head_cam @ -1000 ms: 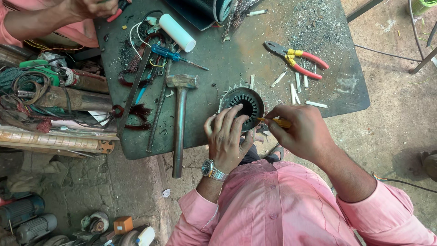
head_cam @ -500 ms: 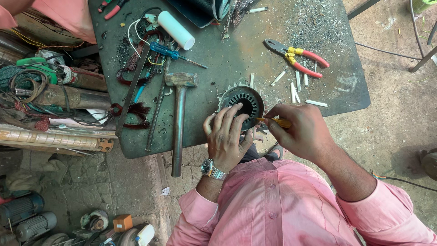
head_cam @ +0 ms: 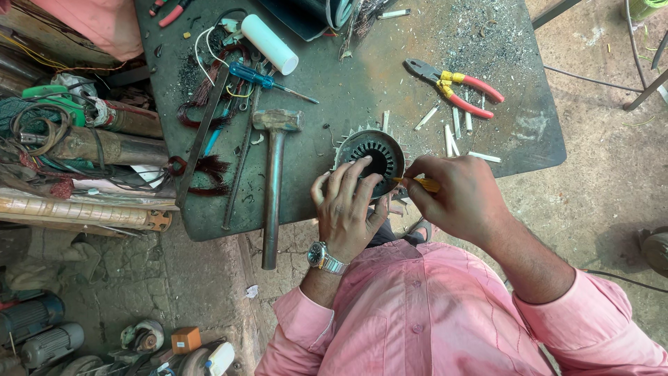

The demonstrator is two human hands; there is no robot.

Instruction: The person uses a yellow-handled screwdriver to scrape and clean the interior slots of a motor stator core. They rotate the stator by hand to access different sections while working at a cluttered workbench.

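My left hand lies spread over the near side of the round, slotted metal stator, fingers fanned and slightly curled, the fingertips pressing on its toothed face and rim; it steadies the piece rather than closing around it. The stator sits at the near edge of the dark tabletop, right between my two hands. My right hand is closed in a pinch on a thin yellow tool, thumb and forefinger tight on its handle, and the tip points into the stator's bore, just beside my left fingertips. Whether the tip touches the metal I cannot tell.

Just left of my left hand a hammer lies with its handle running off the tabletop edge towards me. Beyond it, farther from me, are a blue-handled screwdriver and a white cylinder. Beyond my right hand, pliers with red and yellow grips rest among short white strips scattered near the stator.
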